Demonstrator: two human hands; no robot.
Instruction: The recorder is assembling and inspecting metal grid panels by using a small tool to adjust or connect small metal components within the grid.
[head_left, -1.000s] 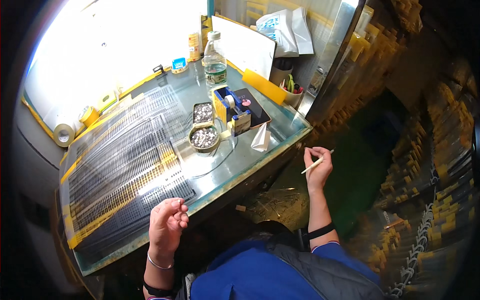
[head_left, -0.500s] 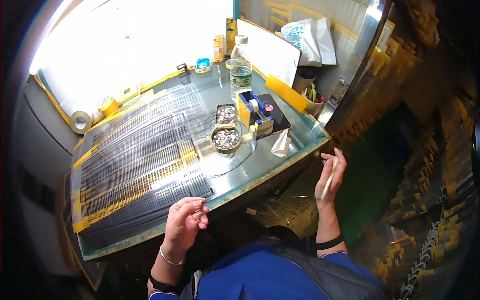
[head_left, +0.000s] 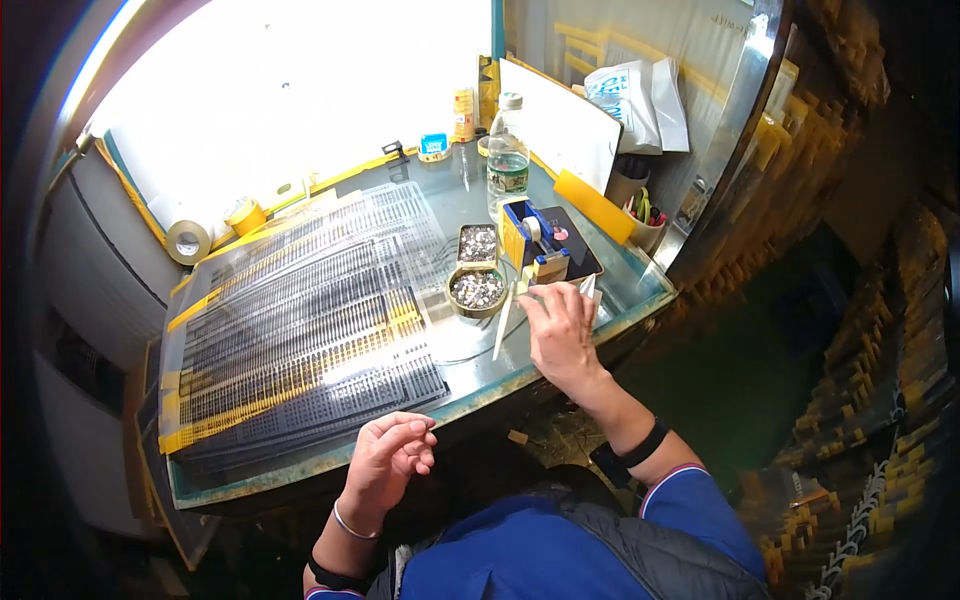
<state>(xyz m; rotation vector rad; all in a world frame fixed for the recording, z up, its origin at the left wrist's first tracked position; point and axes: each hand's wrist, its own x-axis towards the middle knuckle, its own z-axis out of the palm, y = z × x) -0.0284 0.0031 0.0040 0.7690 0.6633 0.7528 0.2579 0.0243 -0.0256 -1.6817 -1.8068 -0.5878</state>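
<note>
Pointing its near end toward the front edge of the glass-topped table, the slim white stick is sitting just left of the right hand, close by the round tin of black-and-white bits. Its long axis is running steeply near-to-far with a slight lean: near end leftward, far end rightward, beside the tin. Can't make out whether it's touching the glass or sitting above it. Right hand is hiding much of the folded white paper and is overlapping the near end of the blue-and-yellow tape dispenser. Right grip: fingers are bending down, thumb and forefinger tips are nearly meeting next to the stick; can't tell if they're gripping it. Left hand is hanging by the table's front edge, fingers curling, thumb and forefinger tips bunching close; anything between them is too small to tell
</note>
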